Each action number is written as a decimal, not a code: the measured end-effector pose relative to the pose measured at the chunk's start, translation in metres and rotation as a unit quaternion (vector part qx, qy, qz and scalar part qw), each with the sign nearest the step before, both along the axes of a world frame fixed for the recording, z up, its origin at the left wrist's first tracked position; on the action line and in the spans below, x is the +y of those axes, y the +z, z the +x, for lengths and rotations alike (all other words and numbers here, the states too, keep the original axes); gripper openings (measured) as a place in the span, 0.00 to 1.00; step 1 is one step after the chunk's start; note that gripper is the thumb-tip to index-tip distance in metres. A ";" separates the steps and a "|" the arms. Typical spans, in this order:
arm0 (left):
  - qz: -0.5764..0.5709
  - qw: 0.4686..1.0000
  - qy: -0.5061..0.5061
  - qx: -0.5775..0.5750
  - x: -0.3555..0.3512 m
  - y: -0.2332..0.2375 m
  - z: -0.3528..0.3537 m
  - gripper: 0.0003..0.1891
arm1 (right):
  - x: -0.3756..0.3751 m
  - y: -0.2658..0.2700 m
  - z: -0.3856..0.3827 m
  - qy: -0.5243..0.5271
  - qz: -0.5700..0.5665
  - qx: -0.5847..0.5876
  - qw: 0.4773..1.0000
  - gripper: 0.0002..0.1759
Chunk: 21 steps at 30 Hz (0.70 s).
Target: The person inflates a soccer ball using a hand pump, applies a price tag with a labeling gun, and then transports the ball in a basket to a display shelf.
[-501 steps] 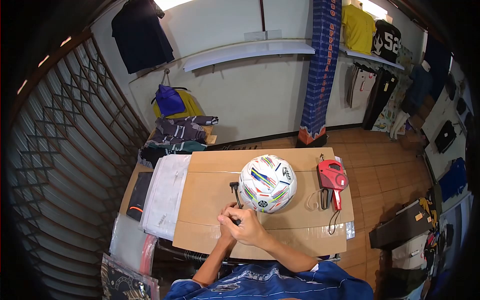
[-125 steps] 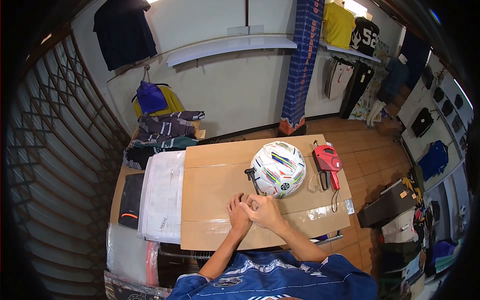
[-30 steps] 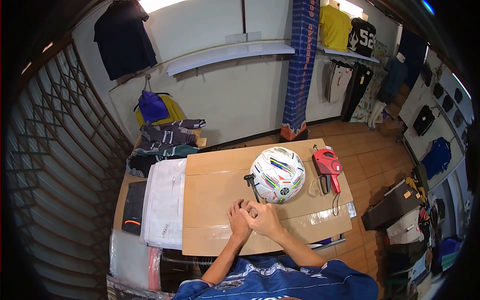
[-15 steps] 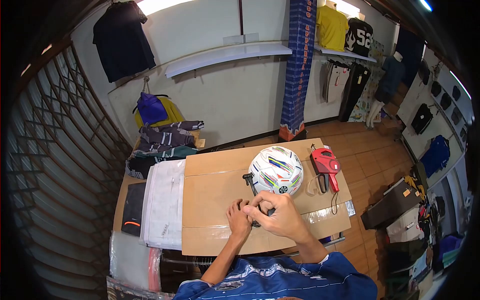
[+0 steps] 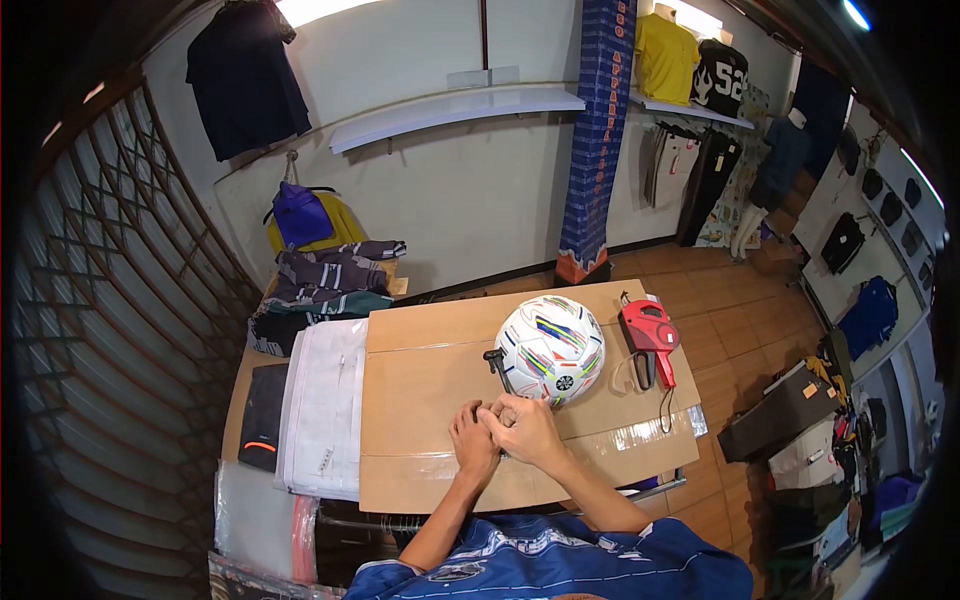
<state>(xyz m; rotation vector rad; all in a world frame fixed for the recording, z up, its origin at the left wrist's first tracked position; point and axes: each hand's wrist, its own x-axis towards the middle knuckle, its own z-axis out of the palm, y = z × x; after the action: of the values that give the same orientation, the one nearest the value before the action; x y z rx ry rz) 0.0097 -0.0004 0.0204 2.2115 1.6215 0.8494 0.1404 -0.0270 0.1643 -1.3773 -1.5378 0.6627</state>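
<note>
A white football [image 5: 550, 349] with coloured streaks rests on the cardboard sheet [image 5: 420, 385] covering the table. A black hand pump [image 5: 494, 362] lies just left of the ball, and its near end runs under my hands. My left hand [image 5: 470, 440] and my right hand [image 5: 528, 430] are pressed together on the cardboard in front of the ball, fingers curled around that end of the pump. The part inside my fingers is hidden. A red price-label gun [image 5: 645, 335] lies to the right of the ball, apart from both hands.
A white folded stack [image 5: 322, 405] and a black garment [image 5: 264, 415] lie left of the cardboard, with clear plastic bags [image 5: 250, 510] below them. Folded clothes [image 5: 330, 280] are piled at the back left. Garments hang on the walls, and boxes [image 5: 780, 415] stand on the floor at right.
Half a second ago my right hand was raised and spread over the pump's near end. It has drawn back and closed against my left hand. The ball and label gun have not moved.
</note>
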 end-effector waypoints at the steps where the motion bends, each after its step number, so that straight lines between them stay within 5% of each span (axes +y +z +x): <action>1: 0.002 1.000 -0.001 0.000 -0.001 0.001 0.000 0.21 | 0.000 -0.005 -0.002 0.000 -0.003 0.004 1.000 0.14; 9: 0.030 0.999 -0.014 0.013 0.005 -0.020 -0.004 0.23 | -0.009 0.013 -0.008 0.019 0.027 -0.003 0.999 0.15; 16: -0.089 0.992 0.001 -0.090 0.005 -0.006 0.000 0.22 | -0.043 0.118 0.022 0.083 0.043 0.043 0.995 0.13; 21: -0.018 1.000 0.000 0.010 0.007 -0.020 0.000 0.20 | -0.024 0.100 0.017 0.054 0.025 0.035 0.998 0.13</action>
<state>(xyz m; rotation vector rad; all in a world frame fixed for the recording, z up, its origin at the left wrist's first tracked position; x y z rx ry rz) 0.0093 0.0064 0.0002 2.2020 1.6317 0.7943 0.1577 -0.0513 0.2646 -1.2290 -1.5708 0.7259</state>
